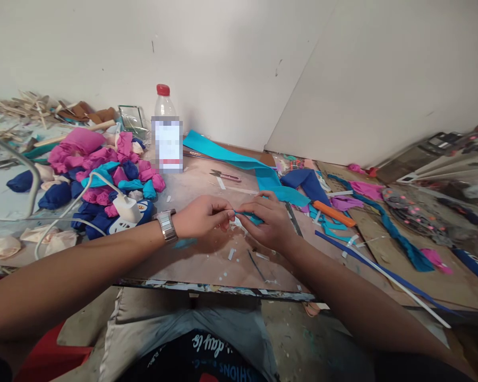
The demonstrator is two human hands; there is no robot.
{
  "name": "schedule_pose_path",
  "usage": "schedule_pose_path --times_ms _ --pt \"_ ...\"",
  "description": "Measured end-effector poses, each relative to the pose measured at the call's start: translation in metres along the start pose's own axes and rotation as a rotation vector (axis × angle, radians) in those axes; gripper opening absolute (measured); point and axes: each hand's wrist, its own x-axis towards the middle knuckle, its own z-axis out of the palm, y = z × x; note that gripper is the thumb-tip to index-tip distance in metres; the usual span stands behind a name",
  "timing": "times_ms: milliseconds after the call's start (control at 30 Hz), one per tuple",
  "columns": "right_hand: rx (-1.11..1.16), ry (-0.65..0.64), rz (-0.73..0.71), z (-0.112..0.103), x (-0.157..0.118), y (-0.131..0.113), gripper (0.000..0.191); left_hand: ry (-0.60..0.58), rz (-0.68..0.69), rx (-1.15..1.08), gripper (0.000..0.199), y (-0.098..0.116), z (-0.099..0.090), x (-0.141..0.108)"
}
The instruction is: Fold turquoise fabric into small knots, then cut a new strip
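Observation:
Both hands meet over the middle of the table. My left hand [211, 215], with a metal watch [167, 226] on its wrist, pinches the narrow tip of a small teal piece of fabric [255, 218]. The rest of that piece lies within my right hand [269, 220], whose thumb and fingers close round it. Just behind the hands a long turquoise fabric strip [239, 159] runs across the table. A pair of thread snips [225, 175] rests to the left of the strip.
At the left is a heap of pink, blue and turquoise fabric bundles [99, 159] with a white plug [126, 208] and cable. A red-capped bottle [165, 106] stands behind. An orange tool [333, 213], a blue strip and a white stick [398, 286] lie at the right.

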Motion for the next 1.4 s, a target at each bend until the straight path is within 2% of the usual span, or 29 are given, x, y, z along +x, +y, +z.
schedule_pose_path --times_ms 200,367,533,667,833,1000,1100,1200,1267,1333,1400 --pt "0.013 -0.023 0.089 -0.002 0.001 -0.002 0.007 0.13 0.133 0.375 0.035 0.004 0.0 -0.004" --pt "0.045 -0.043 0.118 -0.001 0.0 -0.003 0.007 0.172 0.275 0.66 0.036 -0.003 0.001 -0.005" --pt "0.111 -0.031 0.149 0.002 -0.002 -0.003 0.006 0.167 0.375 0.831 0.033 -0.006 0.001 -0.005" --pt "0.163 -0.063 0.205 0.003 -0.002 -0.004 0.014 0.147 0.436 0.959 0.032 -0.005 0.0 -0.005" --pt "0.203 -0.108 0.256 0.002 -0.001 -0.005 0.025 0.155 0.465 1.018 0.033 -0.003 -0.001 -0.006" --pt "0.248 -0.128 0.313 0.0 -0.001 -0.005 0.022 0.127 0.487 1.085 0.033 0.0 -0.002 -0.006" --pt "0.235 -0.121 0.32 0.0 -0.001 -0.005 0.02 0.149 0.409 0.975 0.031 0.003 0.0 -0.006" --pt "0.148 -0.09 0.26 0.001 -0.002 -0.004 0.018 0.181 0.242 0.678 0.034 0.006 0.004 -0.007" --pt "0.073 -0.063 0.203 0.001 -0.002 -0.004 0.016 0.121 0.123 0.385 0.044 0.007 0.006 -0.006" --pt "0.013 -0.042 0.146 0.0 -0.003 -0.003 0.013 0.003 0.017 0.039 0.055 0.007 0.006 -0.004" --pt "-0.025 -0.034 0.108 0.0 -0.003 -0.003 0.011 -0.086 -0.063 -0.199 0.056 0.006 0.006 -0.002"
